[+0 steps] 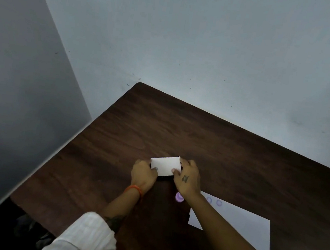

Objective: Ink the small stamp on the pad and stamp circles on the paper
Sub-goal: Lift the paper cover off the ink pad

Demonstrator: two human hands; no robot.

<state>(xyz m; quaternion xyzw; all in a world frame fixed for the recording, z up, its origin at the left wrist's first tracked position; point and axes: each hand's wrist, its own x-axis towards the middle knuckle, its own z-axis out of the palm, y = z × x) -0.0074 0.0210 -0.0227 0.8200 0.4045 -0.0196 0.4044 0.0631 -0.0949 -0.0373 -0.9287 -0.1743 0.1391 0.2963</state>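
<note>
Stamp (179, 197) lies free on the counter (239, 154), just beside the right wrist, nearer that hand. Both hands (143, 175) (187, 178) pinch the white-lidded ink pad box (165, 165) by its ends; paper (241, 223) lies toward the right edge.

A plain room corner, perhaps an office: bare pale walls (191, 34) from nine to two o'clock around a dark wood-grain desk (219, 152).

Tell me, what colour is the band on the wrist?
Orange. The band sits on the left wrist, seen clearly in the head view.
</note>
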